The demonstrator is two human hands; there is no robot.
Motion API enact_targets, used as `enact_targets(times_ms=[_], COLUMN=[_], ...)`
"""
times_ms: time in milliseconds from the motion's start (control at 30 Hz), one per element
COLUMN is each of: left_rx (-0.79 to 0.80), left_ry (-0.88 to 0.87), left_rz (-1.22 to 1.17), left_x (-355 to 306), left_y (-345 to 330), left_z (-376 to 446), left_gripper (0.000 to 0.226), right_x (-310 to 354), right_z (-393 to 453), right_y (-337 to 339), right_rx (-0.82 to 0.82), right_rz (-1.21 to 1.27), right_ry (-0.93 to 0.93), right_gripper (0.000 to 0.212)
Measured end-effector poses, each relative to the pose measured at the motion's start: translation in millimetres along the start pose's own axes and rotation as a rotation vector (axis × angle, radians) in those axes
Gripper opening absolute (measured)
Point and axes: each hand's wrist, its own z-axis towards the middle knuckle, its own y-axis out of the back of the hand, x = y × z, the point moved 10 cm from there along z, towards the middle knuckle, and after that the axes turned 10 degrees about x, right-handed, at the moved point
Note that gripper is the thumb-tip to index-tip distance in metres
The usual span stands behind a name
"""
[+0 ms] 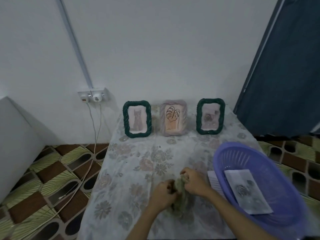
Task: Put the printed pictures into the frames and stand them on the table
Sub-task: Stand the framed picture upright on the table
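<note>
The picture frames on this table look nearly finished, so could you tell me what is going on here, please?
A person is working on a pale green frame near the table's front edge, gripping it with both the left hand and the right hand. Three filled frames already stand by the wall: a dark green cat frame, a pink leaf frame and another dark green frame. A printed picture lies in the purple basket.
</note>
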Motion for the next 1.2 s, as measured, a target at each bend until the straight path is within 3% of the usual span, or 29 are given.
enact_targets(times_ms=[67,200,333,500,633,800,1000,1100,1200], left_rx=[-0.030,-0.090,-0.002,-0.105,-0.091,-0.230,-0.216,-0.113,0.013], left_ry=[0.038,-0.031,-0.242,-0.325,-0.461,-0.524,-0.474,-0.450,-0.345], left_rz=[-0.014,-0.090,-0.084,0.097,-0.025,0.168,0.228,0.121,0.188], left_x=[-2,-27,-94,-150,-184,-205,-203,-200,-191], left_y=[-6,14,37,75,82,97,103,99,86], left_z=[-11,-32,-62,-98,-127,-154,-160,-162,-161], left_gripper=[0.041,0.036,0.046,0.019,0.018,0.029,0.032,0.041,0.028], right_x=[-1,23,68,118,130,128,127,128,133], right_z=[-17,-57,-101,-159,-196,-220,-230,-236,-240], right_y=[4,32,66,98,109,124,138,141,132], right_rx=[-0.072,-0.161,-0.207,-0.306,-0.211,-0.221,-0.267,-0.210,-0.021], right_rz=[-0.004,-0.025,-0.129,-0.258,-0.240,-0.240,-0.218,-0.152,-0.156], right_ry=[-0.013,0.092,0.262,0.405,0.446,0.440,0.436,0.434,0.404], right_gripper=[0.022,0.036,0.011,0.017,0.031,0.015,0.013,0.010,0.010])
